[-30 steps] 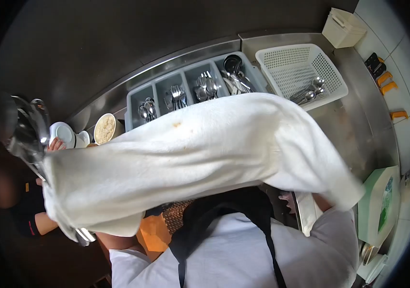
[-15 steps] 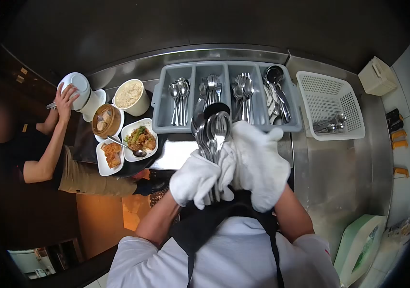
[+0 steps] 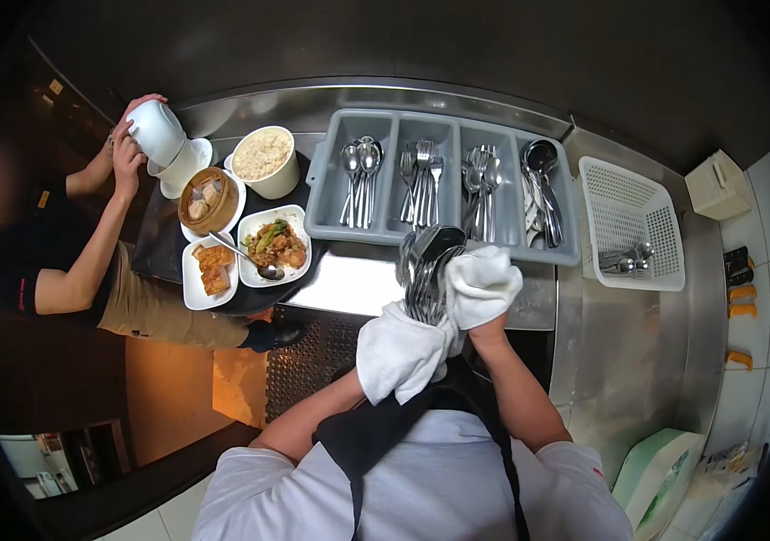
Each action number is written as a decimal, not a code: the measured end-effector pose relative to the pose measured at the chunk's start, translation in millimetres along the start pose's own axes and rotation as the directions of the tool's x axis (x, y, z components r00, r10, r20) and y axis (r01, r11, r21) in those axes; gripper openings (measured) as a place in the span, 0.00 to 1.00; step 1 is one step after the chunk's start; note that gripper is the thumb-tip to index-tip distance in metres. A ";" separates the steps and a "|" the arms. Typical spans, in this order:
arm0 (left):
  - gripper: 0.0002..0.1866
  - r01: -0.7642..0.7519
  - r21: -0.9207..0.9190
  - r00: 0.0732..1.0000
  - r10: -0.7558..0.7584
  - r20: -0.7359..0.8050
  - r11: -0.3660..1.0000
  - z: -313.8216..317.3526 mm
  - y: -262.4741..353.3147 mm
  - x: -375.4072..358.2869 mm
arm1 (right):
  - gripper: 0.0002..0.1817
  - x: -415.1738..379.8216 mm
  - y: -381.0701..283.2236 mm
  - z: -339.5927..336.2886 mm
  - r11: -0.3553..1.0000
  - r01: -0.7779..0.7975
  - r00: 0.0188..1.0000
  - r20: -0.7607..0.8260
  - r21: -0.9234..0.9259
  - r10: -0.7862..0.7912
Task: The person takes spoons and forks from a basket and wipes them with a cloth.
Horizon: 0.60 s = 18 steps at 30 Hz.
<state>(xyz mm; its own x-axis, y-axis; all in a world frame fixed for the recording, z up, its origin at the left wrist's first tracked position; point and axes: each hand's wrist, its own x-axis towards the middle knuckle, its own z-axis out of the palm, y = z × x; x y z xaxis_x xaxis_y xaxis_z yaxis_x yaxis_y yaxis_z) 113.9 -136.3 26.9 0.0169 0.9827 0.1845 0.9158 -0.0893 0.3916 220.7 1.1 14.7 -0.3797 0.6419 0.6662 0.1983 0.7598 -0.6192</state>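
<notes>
Under a white cloth [image 3: 398, 356], my left hand [image 3: 385, 347] is closed round an upright bunch of cutlery [image 3: 425, 284], spoons and forks with their heads up. My right hand [image 3: 486, 316] grips another part of white cloth [image 3: 482, 278] and presses it against the bunch's right side; most of its fingers are hidden. Just beyond the bunch stands a grey cutlery tray [image 3: 349, 236]. Its compartments hold spoons [image 3: 362, 171], forks [image 3: 423, 180], a mix of spoons and forks [image 3: 482, 189], and ladles with other utensils [image 3: 543, 185].
Right of the tray, a white perforated basket [image 3: 628, 189] holds several spoons [image 3: 627, 260]. On the left, a dark tray [image 3: 155, 257] carries a rice tub [image 3: 263, 162], a bamboo steamer [image 3: 207, 200] and food dishes [image 3: 275, 245]. A co-worker [image 3: 78, 261] holds a white bowl [image 3: 156, 132] there.
My right hand's cloth has folded in from hanging wide to wrap closer against the cutlery. The co-worker has tilted the white bowl over the cup-like vessel. The view has shifted slightly.
</notes>
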 end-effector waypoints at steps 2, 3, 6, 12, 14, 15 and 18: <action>0.07 0.035 -0.062 0.999 -0.033 0.039 0.997 -3.1 0.7 -1.8 | 0.09 -3.0 8.3 -1.1 0.952 -0.202 0.979 0.037 0.229 0.199; 0.06 0.045 -0.174 0.999 -0.042 0.022 0.984 -0.8 -1.3 -2.0 | 0.11 -7.7 10.6 -0.3 0.785 -0.381 0.922 0.137 0.488 0.362; 0.06 0.107 -0.649 0.979 -0.192 -0.061 0.753 30.8 -3.1 -5.1 | 0.12 12.8 -8.4 -14.8 0.939 -0.235 0.962 0.200 0.253 0.187; 0.03 0.004 -0.994 0.886 -0.462 -0.046 0.107 63.4 -3.4 10.4 | 0.10 22.9 23.9 0.0 0.847 -0.066 0.990 -0.074 0.527 0.123; 0.07 -0.042 -0.966 0.917 -0.394 0.065 -0.256 67.6 -11.4 11.3 | 0.11 41.1 12.2 -5.4 0.964 0.140 0.989 0.022 0.227 -0.149; 0.08 0.045 -0.855 0.947 -0.250 0.201 -0.516 64.1 -24.6 -0.7 | 0.11 37.8 16.6 -2.2 0.969 0.103 0.994 0.014 0.224 -0.109; 0.08 0.225 -0.973 0.906 -0.356 0.231 -0.059 29.0 -24.2 -5.9 | 0.08 30.0 20.2 7.8 0.592 -0.441 0.879 0.189 0.675 0.439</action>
<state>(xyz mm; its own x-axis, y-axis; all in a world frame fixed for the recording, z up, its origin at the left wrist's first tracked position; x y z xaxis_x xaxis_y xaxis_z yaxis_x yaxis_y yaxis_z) 103.3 -135.2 -9.7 -0.2176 0.9592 -0.1803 -0.4407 0.0682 0.8951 206.3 34.9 19.0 -0.4176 0.8777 0.2350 -0.3249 0.0973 -0.9407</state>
